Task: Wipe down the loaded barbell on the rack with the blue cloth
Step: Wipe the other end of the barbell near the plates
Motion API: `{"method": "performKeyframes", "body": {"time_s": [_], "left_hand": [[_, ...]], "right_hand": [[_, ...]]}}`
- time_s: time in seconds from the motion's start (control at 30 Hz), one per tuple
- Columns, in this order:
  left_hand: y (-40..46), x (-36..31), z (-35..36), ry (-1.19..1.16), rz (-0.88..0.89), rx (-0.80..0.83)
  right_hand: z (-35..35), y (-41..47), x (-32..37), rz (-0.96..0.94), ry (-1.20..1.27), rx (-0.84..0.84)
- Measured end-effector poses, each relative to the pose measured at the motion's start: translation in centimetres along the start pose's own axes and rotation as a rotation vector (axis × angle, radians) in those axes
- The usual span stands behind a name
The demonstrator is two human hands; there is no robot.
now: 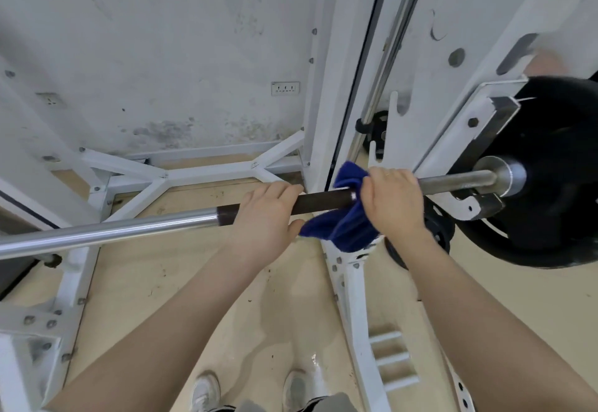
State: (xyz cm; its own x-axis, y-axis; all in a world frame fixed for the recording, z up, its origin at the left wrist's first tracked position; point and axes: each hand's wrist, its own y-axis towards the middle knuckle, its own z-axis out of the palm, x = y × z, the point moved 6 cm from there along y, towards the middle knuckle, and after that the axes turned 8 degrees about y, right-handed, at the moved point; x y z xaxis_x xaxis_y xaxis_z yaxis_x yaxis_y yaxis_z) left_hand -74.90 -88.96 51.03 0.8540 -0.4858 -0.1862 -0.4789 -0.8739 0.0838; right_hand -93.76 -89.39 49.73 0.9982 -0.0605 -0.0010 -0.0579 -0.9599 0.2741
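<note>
On the rack (pixel 365 298) the bar (pixel 129 233) lay level, its black plate (pixel 556 185) at the right end. Our right hand (pixel 393 199) clamped the cloth (pixel 343 220) round the bar near the upright; our left hand (pixel 267 214) curled bare over the dark knurled stretch just beside it. We judged the cloth soft and light, best bunched in the palm. The loaded bar looked heavy, stiff, and slick where chromed, so it would stay put under rubbing.
</note>
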Motion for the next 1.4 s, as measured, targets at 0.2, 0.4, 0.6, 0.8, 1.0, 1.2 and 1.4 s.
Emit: {"method": "performKeyframes", "body": {"time_s": [0.2, 0.4, 0.6, 0.8, 1.0, 1.2, 1.4], "left_hand": [[1.2, -2.6, 0.9, 0.058, -0.007, -0.012], [2.2, -2.6, 0.9, 0.055, -0.032, -0.026], [2.7, -2.3, 1.0, 0.026, -0.026, 0.007], [2.9, -1.9, 0.9, -0.004, 0.001, 0.02], [2.8, -1.9, 1.0, -0.017, -0.012, 0.006], [3.0, -1.9, 0.8, -0.02, 0.042, 0.055], [0.9, 2.3, -1.7, -0.086, 0.003, 0.073]], "right_hand": [[-0.3, 0.1, -1.5, 0.152, 0.011, 0.012], [-0.1, 0.2, -7.2, 0.272, 0.103, 0.035], [-0.5, -0.1, -0.3, 0.149, 0.149, -0.041], [-0.2, 0.4, -4.0, 0.086, 0.099, 0.115], [-1.3, 0.3, 4.2, 0.021, 0.13, 0.174], [-0.5, 0.4, 3.8, -0.043, 0.079, 0.216], [-1.0, 1.0, 8.4, 0.051, 0.194, 0.116]]}}
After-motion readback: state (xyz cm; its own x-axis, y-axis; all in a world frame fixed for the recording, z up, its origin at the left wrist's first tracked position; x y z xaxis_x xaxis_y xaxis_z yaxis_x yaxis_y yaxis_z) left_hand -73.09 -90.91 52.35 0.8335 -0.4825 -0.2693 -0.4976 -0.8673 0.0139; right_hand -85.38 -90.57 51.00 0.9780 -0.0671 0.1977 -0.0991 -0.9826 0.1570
